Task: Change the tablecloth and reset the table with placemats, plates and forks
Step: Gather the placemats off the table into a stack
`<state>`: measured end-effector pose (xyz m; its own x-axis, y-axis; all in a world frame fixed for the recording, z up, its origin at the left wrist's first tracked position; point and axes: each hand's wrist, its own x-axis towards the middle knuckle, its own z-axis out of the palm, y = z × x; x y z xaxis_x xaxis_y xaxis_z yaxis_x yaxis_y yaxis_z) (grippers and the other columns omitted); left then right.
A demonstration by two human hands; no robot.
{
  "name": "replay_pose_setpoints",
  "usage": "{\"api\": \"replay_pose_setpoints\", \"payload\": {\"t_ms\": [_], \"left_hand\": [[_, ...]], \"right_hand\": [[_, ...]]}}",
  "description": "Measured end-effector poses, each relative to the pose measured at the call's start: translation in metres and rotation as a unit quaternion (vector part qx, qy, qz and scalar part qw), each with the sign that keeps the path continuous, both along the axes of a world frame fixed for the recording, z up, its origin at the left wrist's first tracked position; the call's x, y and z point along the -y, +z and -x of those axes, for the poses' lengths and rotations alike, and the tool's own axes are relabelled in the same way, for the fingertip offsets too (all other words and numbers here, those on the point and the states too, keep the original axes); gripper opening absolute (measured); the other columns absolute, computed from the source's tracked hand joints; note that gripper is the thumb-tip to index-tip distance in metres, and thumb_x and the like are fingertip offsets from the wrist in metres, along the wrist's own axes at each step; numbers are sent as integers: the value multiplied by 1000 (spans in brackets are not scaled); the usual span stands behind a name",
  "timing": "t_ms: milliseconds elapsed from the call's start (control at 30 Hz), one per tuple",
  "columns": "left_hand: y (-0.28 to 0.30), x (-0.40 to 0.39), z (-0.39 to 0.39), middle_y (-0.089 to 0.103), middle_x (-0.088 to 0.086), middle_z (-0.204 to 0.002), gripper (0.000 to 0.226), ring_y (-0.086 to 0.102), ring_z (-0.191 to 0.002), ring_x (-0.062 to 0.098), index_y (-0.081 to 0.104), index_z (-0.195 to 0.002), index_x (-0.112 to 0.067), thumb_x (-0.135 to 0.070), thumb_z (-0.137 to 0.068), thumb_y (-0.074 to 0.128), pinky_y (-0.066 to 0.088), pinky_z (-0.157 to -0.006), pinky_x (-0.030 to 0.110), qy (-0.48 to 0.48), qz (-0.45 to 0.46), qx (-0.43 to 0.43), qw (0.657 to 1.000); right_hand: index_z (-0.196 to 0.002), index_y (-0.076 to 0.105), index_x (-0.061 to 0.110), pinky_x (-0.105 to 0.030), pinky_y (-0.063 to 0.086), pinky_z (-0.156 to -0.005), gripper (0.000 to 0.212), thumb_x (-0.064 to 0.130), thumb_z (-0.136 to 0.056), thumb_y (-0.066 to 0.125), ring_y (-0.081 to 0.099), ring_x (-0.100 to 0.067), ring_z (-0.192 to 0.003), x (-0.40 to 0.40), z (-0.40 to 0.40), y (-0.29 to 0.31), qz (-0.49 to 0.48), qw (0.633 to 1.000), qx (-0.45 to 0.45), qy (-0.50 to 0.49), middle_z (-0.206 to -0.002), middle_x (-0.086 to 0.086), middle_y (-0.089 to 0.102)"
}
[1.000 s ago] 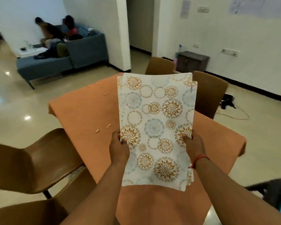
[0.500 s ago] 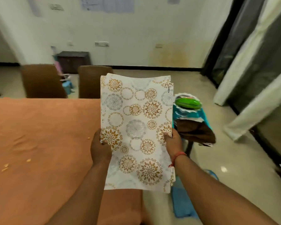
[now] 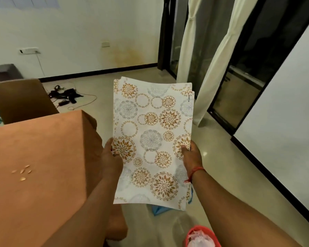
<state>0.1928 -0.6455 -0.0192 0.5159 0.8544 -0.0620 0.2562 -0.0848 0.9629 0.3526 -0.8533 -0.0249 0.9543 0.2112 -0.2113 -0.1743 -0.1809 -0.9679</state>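
Head view: both hands [image 3: 112, 157] grip placemats [image 3: 152, 139].

A home, by the look of it the dining corner of a living room. A worktop [image 3: 39, 157] under an orange tablecloth [image 3: 48, 184] has a brown moulded chair [image 3: 21, 98] drawn up at its far side and crumbs [image 3: 22, 172] scattered on the cloth. Cream curtains [image 3: 212, 59] hang tied back beside dark-framed sliding glass doors [image 3: 248, 72]. The floor [image 3: 230, 166] is glossy beige tile, the plaster wall [image 3: 87, 32] carries switch plates and a yellowish stain, and a tangle of black cables [image 3: 66, 95] lies near the skirting
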Motion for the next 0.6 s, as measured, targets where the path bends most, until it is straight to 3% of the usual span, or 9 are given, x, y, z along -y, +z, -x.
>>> {"api": "replay_pose_setpoints", "payload": {"t_ms": [233,500,600], "left_hand": [[-17,100,-50,63,5,-128,70,63,-113,23,41,-148,-26,12,-89,40,56,-96,45,-28,11,-52,998],[-33,140,-88,64,0,-131,73,63,-116,19,39,-149,-34,9,-90,39,54,-100,45,-67,60,-80,993],[-32,142,-106,66,-7,-123,68,64,-112,18,47,-143,-39,5,-91,39,54,-99,46,-89,67,-80,991]], "right_hand": [[-128,59,17,-33,48,-96,29,13,-100,51,61,-20,-110,108,-46,-20,27,1000,-6,-6,-124,-1,65],[-134,56,16,-43,46,-106,35,22,-100,52,59,-23,-118,161,-81,-40,58,997,-34,-26,-130,-1,63],[-137,54,15,-44,46,-106,38,25,-100,53,58,-24,-120,166,-90,-42,63,996,-35,-48,-133,-3,61]]}}
